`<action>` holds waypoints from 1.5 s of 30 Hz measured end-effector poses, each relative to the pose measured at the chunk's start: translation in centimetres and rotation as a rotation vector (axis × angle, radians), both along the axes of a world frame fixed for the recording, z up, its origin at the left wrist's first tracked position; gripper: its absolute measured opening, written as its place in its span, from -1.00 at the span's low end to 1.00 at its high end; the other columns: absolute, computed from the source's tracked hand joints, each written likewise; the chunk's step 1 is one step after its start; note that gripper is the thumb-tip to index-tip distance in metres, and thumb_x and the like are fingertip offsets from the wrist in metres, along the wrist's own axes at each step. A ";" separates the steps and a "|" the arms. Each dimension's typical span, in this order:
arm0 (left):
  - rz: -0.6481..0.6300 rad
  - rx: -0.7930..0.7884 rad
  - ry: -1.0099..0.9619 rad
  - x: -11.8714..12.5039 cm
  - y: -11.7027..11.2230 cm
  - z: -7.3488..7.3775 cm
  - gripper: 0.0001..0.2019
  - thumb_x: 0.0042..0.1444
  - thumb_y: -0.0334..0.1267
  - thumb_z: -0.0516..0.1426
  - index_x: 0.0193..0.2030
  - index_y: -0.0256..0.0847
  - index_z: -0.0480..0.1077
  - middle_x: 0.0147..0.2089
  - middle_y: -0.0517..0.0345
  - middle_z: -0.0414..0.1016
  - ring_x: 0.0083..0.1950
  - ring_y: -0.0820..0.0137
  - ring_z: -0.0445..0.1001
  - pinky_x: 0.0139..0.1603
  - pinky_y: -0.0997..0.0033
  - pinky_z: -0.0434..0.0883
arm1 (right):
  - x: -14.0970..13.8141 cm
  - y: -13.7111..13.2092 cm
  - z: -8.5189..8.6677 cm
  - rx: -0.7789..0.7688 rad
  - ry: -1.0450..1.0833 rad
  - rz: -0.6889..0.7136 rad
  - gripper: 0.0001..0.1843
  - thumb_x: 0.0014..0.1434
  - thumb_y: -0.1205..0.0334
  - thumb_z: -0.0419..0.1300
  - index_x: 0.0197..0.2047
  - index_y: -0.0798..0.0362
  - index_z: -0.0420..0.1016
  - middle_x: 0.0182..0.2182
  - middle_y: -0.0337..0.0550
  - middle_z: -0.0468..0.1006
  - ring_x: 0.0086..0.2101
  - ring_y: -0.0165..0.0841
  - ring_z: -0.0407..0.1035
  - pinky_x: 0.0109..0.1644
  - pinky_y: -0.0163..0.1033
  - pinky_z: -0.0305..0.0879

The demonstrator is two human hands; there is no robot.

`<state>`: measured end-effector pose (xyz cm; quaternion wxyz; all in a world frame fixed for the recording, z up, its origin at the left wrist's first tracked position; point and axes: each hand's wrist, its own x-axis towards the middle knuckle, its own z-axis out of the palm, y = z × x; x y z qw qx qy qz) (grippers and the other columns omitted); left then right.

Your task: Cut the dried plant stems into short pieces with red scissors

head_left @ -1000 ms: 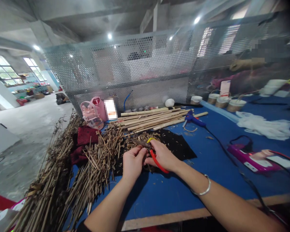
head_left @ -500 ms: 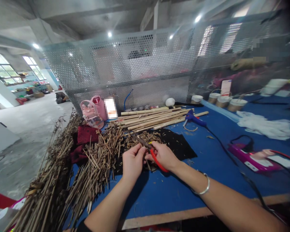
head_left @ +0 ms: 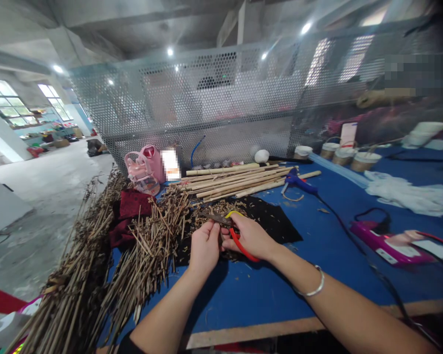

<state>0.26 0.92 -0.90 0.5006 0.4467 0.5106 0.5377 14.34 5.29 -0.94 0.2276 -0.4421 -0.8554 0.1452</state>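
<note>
Close together, both hands (head_left: 205,248) (head_left: 251,238) inward.

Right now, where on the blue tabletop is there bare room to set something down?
Bare blue tabletop shows between the forearms, bordered by the wooden front edge, and between the black cloth and the glue gun cord, bar a few scraps. Crowded: left, dried stems and maroon cloth; back, pale sticks; middle, the hands and scissors.
</note>
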 end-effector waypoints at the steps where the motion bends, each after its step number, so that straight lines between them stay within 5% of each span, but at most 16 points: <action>1: -0.010 0.011 -0.002 0.0 0.0 -0.1 -0.69 0.06 -0.07 0.03 -0.33 -0.31 0.41 -0.46 0.08 0.51 -0.64 0.53 0.32 -0.67 0.57 0.30 | -0.1 0.0 0.0 0.018 0.006 0.015 -0.63 -0.10 -0.01 0.23 -0.34 0.04 0.22 -0.37 -0.16 0.40 -0.38 -0.35 0.29 -0.34 -0.30 0.15; 18: 0.024 0.063 0.138 -0.3 -0.1 0.3 -0.74 0.08 -0.10 0.00 -0.42 -0.26 0.33 -0.54 0.21 0.37 -0.62 0.55 0.28 -0.65 0.60 0.31 | -0.3 0.0 -0.5 -0.116 0.005 -0.089 -0.62 0.01 -0.14 0.10 -0.47 0.02 0.20 -0.57 -0.27 0.37 -0.56 -0.44 0.22 -0.50 -0.36 -0.01; 31: 0.084 0.032 0.073 -0.5 0.2 0.2 -0.77 -0.05 -0.16 0.14 -0.42 -0.34 0.40 -0.53 0.17 0.38 -0.55 0.51 0.35 -0.57 0.58 0.33 | -0.5 -0.2 -0.3 0.072 -0.002 -0.035 -0.58 -0.08 -0.12 0.19 -0.38 0.04 0.19 -0.41 -0.14 0.37 -0.41 -0.34 0.25 -0.35 -0.29 0.11; 38: -0.001 0.094 0.066 -0.1 0.0 0.1 -0.75 0.04 -0.12 0.06 -0.32 -0.28 0.40 -0.49 0.18 0.42 -0.55 0.54 0.30 -0.57 0.59 0.29 | -0.7 -0.2 -0.5 -0.039 0.081 -0.062 -0.67 -0.01 -0.01 0.16 -0.35 0.03 0.17 -0.41 -0.21 0.37 -0.42 -0.38 0.26 -0.38 -0.32 0.11; 45: 0.027 0.080 0.212 -0.7 0.3 -0.3 -0.75 0.04 -0.13 0.06 -0.48 -0.28 0.39 -0.50 0.18 0.44 -0.58 0.56 0.24 -0.59 0.60 0.19 | -0.6 -0.1 -0.2 0.022 0.062 -0.066 -0.65 -0.08 0.00 0.22 -0.38 0.04 0.19 -0.43 -0.19 0.37 -0.44 -0.38 0.24 -0.38 -0.31 0.09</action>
